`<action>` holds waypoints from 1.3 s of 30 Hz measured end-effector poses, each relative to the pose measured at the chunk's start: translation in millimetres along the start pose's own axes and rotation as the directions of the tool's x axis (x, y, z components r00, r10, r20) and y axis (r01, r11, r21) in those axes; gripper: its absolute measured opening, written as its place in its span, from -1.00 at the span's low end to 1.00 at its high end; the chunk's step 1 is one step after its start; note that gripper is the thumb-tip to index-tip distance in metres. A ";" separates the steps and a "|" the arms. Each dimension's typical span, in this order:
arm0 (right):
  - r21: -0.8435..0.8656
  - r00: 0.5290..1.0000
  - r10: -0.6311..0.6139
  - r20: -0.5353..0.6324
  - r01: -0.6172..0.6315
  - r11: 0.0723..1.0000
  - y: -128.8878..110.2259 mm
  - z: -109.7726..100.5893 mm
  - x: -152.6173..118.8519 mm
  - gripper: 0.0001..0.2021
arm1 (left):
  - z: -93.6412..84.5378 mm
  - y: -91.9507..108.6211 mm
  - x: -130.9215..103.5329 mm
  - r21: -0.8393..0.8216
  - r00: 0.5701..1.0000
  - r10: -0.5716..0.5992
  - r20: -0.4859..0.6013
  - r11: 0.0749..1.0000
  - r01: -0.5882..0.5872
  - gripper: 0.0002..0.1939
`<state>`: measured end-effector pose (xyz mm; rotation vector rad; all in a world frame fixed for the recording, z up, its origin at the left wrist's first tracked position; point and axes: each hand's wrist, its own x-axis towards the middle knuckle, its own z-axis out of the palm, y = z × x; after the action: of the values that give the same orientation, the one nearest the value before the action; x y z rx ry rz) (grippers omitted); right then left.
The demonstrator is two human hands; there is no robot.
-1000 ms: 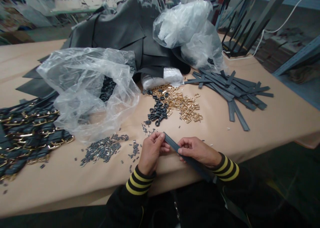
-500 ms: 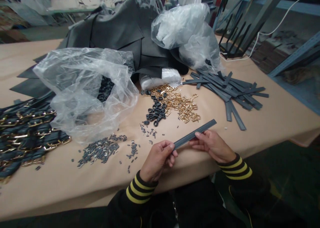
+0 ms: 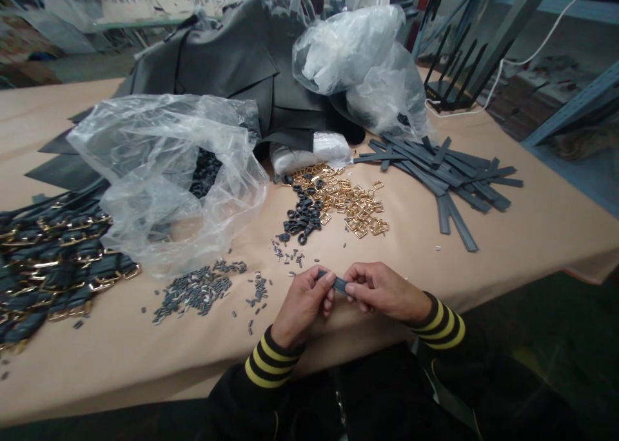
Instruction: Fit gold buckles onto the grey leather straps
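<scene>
A dark grey leather strip [image 3: 340,285] spans the short gap between my two hands near the table's front edge. My left hand [image 3: 305,297] pinches it between thumb and fingers. On its other side my right hand [image 3: 384,291] is closed on the strip too, and its fingers hide much of it; I cannot tell whether it is folded. Just beyond the hands lie gold buckles [image 3: 360,212] and a heap of small dark leather loops [image 3: 304,215]. Small dark metal clips [image 3: 193,291] are scattered to the left.
More grey strips [image 3: 445,170] lie piled at the right. Straps with gold buckles [image 3: 53,260] cover the left end. A clear plastic bag [image 3: 178,151] stands before dark leather pieces [image 3: 227,60]. Another bag [image 3: 351,51] and a router [image 3: 449,93] are behind.
My right hand has moved left along the strip, close to my left hand. The strip's long free end, seen earlier pointing up and right, no longer shows.
</scene>
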<state>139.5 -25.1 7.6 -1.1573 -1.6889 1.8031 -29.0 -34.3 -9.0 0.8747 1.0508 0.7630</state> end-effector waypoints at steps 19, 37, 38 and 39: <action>0.273 0.994 0.051 -0.093 -0.024 0.962 10.2 8.5 5.5 -0.76 | -6.9 5.1 2.2 0.670 0.871 0.484 -0.080 0.674 -0.312 -0.81; 0.298 0.989 0.074 -0.129 -0.033 0.954 10.2 3.1 14.1 -0.77 | -32.5 29.7 34.3 0.361 0.958 0.232 -0.168 0.919 -0.159 -0.87; 0.316 0.990 0.070 -0.123 -0.028 0.948 8.1 3.9 14.1 -0.78 | -28.2 27.3 29.4 0.204 0.979 0.163 -0.124 0.969 -0.136 -0.85; 0.328 0.990 0.074 -0.116 -0.032 0.944 6.2 4.9 13.9 -0.79 | -23.6 24.4 24.9 0.070 0.989 0.117 -0.087 0.991 -0.111 -0.84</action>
<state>129.2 -18.6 -2.7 -1.1518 -1.2406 1.9075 -46.2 3.7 -3.1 0.9698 1.1188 0.8752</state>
